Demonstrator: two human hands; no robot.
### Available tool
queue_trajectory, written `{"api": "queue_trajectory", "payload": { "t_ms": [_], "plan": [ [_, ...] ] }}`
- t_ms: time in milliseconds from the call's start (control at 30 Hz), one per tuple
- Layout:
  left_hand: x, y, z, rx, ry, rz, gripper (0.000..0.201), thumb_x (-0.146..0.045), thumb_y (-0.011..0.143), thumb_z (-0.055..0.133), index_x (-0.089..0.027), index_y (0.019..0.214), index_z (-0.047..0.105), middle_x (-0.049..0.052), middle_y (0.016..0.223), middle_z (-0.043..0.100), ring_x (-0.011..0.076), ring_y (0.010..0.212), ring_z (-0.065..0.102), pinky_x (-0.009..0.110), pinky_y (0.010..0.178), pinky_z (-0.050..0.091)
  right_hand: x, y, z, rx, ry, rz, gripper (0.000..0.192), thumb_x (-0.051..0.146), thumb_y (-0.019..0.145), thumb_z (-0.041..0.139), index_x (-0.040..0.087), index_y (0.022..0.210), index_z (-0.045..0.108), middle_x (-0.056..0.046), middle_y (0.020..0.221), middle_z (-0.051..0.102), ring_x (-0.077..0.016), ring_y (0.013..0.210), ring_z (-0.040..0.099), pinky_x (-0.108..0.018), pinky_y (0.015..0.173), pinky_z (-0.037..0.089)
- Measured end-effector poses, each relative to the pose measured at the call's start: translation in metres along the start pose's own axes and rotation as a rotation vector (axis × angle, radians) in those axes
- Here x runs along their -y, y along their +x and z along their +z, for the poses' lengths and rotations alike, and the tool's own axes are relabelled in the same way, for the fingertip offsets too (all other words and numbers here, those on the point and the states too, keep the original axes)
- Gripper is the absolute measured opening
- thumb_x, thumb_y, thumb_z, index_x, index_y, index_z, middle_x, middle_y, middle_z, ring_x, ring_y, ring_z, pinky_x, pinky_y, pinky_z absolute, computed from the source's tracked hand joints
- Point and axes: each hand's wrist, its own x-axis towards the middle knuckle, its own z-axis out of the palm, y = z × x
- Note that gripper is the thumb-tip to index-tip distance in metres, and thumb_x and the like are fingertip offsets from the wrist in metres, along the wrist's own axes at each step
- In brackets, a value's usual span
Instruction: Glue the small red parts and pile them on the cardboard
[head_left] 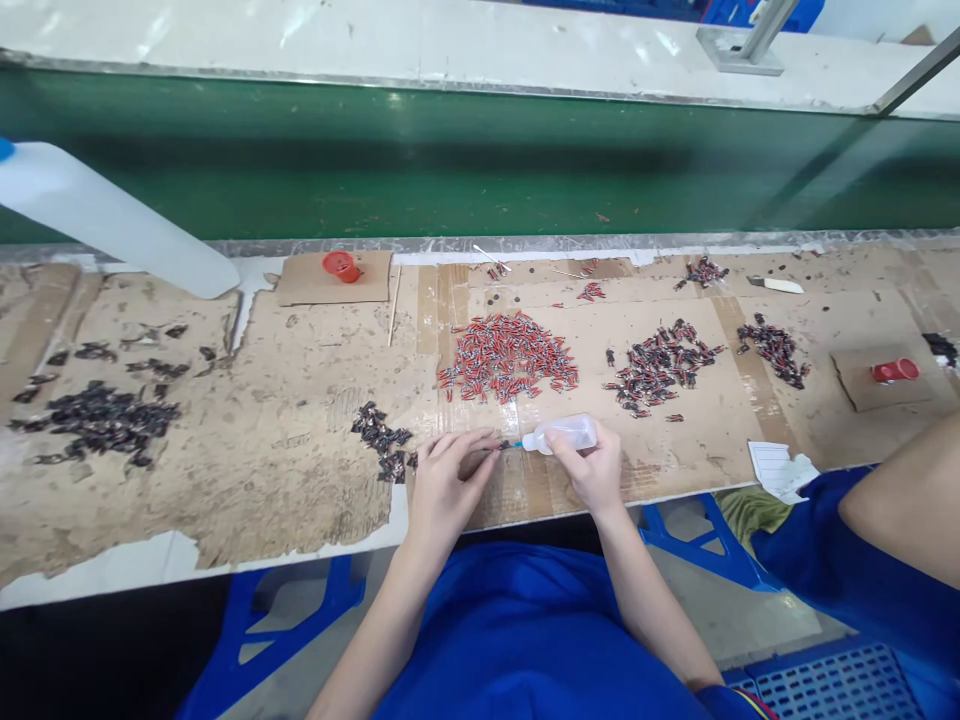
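Note:
My right hand (598, 470) grips a small translucent squeeze bottle (574, 432) lying nearly level, its blue tip pointing left. My left hand (452, 478) has its fingertips pinched on a small dark part (504, 445), right at the bottle's tip; the part's exact kind is too small to make out. Just beyond both hands spreads a heap of small red-and-silver parts (510, 355). Beside my left hand lies a cluster of small black parts (379, 435). To the right of the bottle sits a pile of mixed black and red parts (660, 368).
Cardboard (285, 420) covers the bench. A red cup (342, 266) stands at the back, another red container (895, 371) at the right. A large white bottle (112, 215) leans in from the left. A knife (777, 285) lies back right. Another person's arm (907, 500) is close on the right.

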Motion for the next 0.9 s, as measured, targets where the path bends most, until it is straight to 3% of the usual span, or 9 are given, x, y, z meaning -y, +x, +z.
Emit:
{"api": "queue_trajectory", "payload": {
  "t_ms": [333,667,900],
  "plan": [
    [-0.0057,0.0037,-0.0035,0.044,-0.062,-0.131,0.008,-0.030,0.079,0.068,-0.026,0.085,0.072,0.004,0.088,0.079,0.0259,0.093,0.071,0.050,0.097,0.043,0.0015,0.0023,-0.0009,0.056,-0.033,-0.010,0.022,0.038,0.070,0.069,0.019,0.061,0.062,0.001,0.053,0.062,-0.0133,0.048,0.051,-0.025,0.046,0.041],
    [-0.0081,0.0042,-0.0024,0.040,-0.049,-0.138,0.006,-0.026,0.079,0.069,-0.026,0.083,0.074,0.003,0.088,0.078,0.0252,0.088,0.072,0.049,0.093,0.044,0.0018,0.0024,-0.0026,0.008,-0.030,-0.001,0.019,0.036,0.070,0.067,0.021,0.061,0.061,0.000,0.054,0.061,-0.0154,0.049,0.052,-0.027,0.047,0.043],
    [-0.0088,0.0055,-0.0039,0.060,-0.032,-0.138,0.006,-0.026,0.079,0.069,-0.027,0.083,0.074,0.003,0.088,0.078,0.0255,0.088,0.071,0.049,0.091,0.044,0.0002,0.0040,-0.0024,0.081,-0.021,0.011,0.019,0.037,0.070,0.069,0.019,0.065,0.066,-0.002,0.058,0.067,-0.0165,0.051,0.057,-0.027,0.049,0.045]
  ]
}}
